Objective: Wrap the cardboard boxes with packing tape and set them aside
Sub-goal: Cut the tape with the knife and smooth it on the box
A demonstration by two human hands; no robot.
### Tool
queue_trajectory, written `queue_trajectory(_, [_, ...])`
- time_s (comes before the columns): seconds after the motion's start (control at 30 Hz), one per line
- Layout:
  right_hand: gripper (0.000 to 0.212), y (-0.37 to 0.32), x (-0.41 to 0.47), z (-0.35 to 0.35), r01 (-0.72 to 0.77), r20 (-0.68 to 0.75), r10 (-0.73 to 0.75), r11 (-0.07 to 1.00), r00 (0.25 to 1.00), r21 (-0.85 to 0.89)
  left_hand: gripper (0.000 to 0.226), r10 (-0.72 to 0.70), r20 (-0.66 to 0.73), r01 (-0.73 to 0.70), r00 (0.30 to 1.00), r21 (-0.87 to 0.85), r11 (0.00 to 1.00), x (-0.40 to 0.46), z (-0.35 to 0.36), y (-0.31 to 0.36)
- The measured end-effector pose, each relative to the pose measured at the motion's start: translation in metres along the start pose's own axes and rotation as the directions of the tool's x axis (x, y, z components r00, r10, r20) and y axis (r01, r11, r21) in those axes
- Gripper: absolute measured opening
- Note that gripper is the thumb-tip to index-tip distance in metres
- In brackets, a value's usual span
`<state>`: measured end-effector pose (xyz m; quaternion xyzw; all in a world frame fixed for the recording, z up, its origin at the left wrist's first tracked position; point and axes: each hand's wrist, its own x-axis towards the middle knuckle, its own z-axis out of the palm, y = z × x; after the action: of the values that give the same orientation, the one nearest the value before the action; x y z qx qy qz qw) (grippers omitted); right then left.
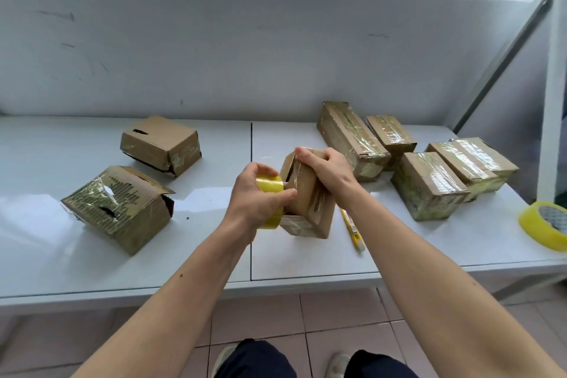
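A small cardboard box [310, 202] stands on end at the middle of the white table [92, 255]. My right hand [328, 169] grips its top end from above. My left hand [260, 196] holds a yellow roll of packing tape [271, 186] pressed against the box's left side. A strip of clear tape runs over the box's upper face. Two torn, unwrapped boxes lie on the left, one further back [161, 144] and one nearer [119, 209]. Several boxes covered in tape [429, 184] are grouped at the right.
A yellow utility knife [352, 232] lies on the table just right of the held box. A second yellow tape roll [546, 225] sits at the table's right edge. A white wall runs behind the table. A slanted metal frame stands at the far right.
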<state>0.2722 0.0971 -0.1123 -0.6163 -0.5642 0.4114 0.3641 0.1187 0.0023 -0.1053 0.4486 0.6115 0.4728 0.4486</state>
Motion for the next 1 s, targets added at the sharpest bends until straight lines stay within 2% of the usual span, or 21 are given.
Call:
queue_trajectory(0.03, [0.048,0.004,-0.001,0.000,-0.032,0.051,0.025,0.990,0.998,0.139,0.045,-0.012,-0.028,0.012,1.000,0.004,1.000,-0.001,-0.004,0.004])
queue_trajectory(0.1, [0.038,0.013,-0.001,0.007,-0.075,0.130,0.041,0.960,0.991,0.270,0.044,-0.035,-0.062,0.036,0.997,0.017,0.999,-0.002,-0.013,0.010])
queue_trajectory(0.2, [0.032,0.028,0.001,0.018,-0.122,0.145,0.079,0.940,0.986,0.319,0.044,-0.029,-0.048,0.032,0.998,0.066,0.997,-0.003,-0.026,0.018])
queue_trajectory(0.3, [0.031,0.038,-0.001,0.020,-0.177,0.186,0.113,0.912,0.976,0.371,0.043,0.051,-0.088,-0.029,0.995,0.236,0.971,0.003,-0.036,0.021])
queue_trajectory(0.37, [0.034,0.042,-0.003,0.021,-0.137,0.209,0.068,0.930,0.976,0.341,0.049,0.046,-0.102,-0.008,0.994,0.343,0.939,0.013,-0.036,0.017])
queue_trajectory(0.47, [0.035,0.041,-0.004,0.022,-0.048,0.194,-0.006,0.962,0.981,0.269,0.068,-0.049,-0.078,0.078,0.996,0.440,0.895,0.027,-0.024,0.009])
queue_trajectory(0.6, [0.036,0.038,-0.003,0.024,-0.065,0.163,0.033,0.978,0.986,0.197,0.076,-0.149,-0.046,0.155,0.988,0.376,0.914,0.036,-0.011,-0.004])
queue_trajectory(0.83, [0.024,0.043,-0.008,0.034,-0.072,0.146,0.037,0.966,0.989,0.248,0.077,-0.240,-0.074,0.248,0.968,0.150,0.957,0.040,-0.006,-0.026])
queue_trajectory(1.0, [0.027,0.046,-0.006,0.032,-0.063,0.155,0.027,0.970,0.988,0.234,0.084,-0.199,-0.117,0.214,0.973,0.134,0.968,0.041,0.000,-0.037])
